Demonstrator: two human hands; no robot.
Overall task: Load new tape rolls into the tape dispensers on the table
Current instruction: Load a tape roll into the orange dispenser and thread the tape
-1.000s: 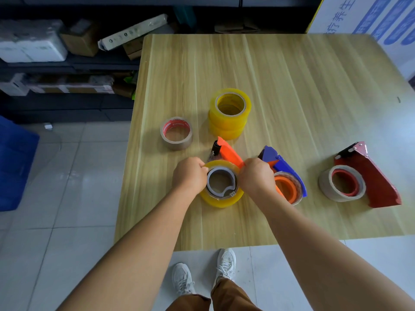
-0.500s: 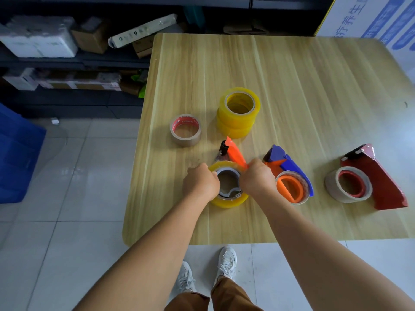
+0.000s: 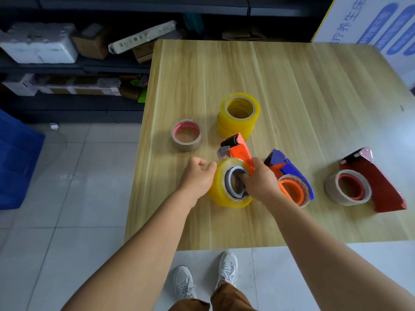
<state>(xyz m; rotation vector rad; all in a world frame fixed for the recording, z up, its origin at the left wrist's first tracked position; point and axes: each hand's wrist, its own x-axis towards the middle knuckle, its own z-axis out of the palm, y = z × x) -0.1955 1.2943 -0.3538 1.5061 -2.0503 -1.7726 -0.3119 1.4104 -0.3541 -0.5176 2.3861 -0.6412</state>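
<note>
An orange tape dispenser [image 3: 239, 149] carries a yellow tape roll [image 3: 219, 189] and is tilted up off the wooden table [image 3: 292, 90]. My right hand [image 3: 260, 180] grips it, with fingers hooked into the grey hub inside the roll. My left hand [image 3: 197, 178] rests against the roll's left side, fingers loosely curled. A blue dispenser [image 3: 292, 173] with an orange hub and a roll lies just right of my right hand. A dark red dispenser [image 3: 379, 187] with a beige roll [image 3: 332, 191] lies further right.
Two stacked yellow rolls [image 3: 239, 115] and a brown roll with a red core [image 3: 186, 135] stand behind the orange dispenser. The table's left edge drops to a tiled floor. Shelves with boxes [image 3: 40, 43] are at the back left, and a blue bin [image 3: 15, 162] sits at the left.
The orange dispenser with its yellow roll has been tipped up from lying flat. My right hand's fingers moved into the hub. My left hand shifted to the roll's left side and loosened.
</note>
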